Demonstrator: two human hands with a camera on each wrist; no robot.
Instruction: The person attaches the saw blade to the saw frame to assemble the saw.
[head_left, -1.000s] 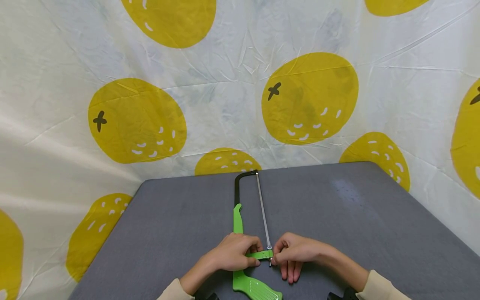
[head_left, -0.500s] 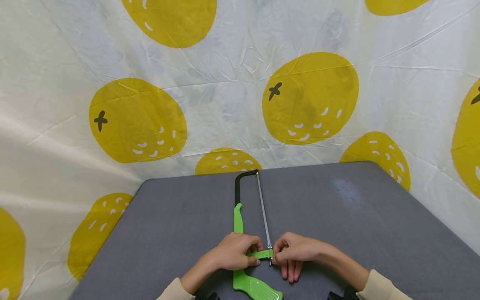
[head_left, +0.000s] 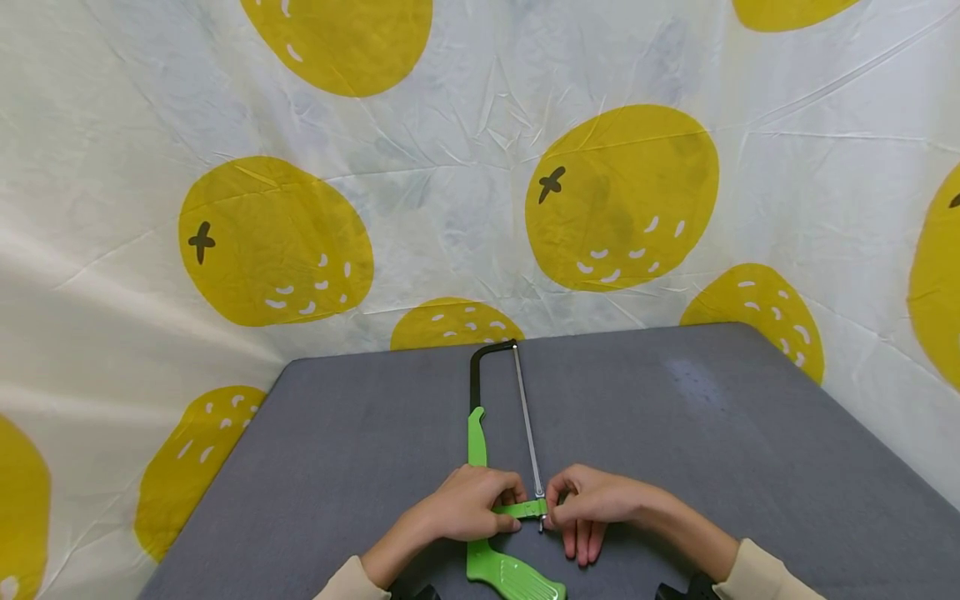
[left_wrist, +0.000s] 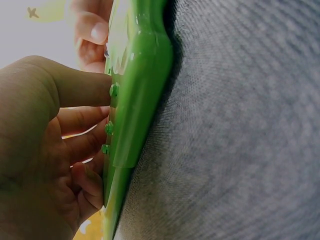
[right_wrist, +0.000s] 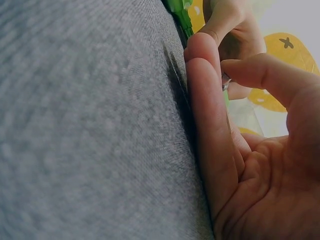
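Note:
A hacksaw [head_left: 510, 577] with a bright green handle and a black bent frame [head_left: 475, 379] lies flat on the grey surface. Its thin silver blade [head_left: 527, 417] runs along the right side, attached at the near end to a green crosspiece [head_left: 532, 508]. My left hand [head_left: 468, 504] grips that crosspiece between thumb and fingers. On its other side, my right hand [head_left: 592, 504] pinches the small metal nut [right_wrist: 226, 81] at the blade's near end, mostly hidden by thumb and forefinger. The other right fingers [right_wrist: 212, 120] stretch out along the surface.
The grey cloth-covered table [head_left: 360, 433] reaches back to a pale curtain [head_left: 450, 225] printed with big yellow fruit. More curtain hangs at both sides. The hacksaw's black far end is near the table's back edge.

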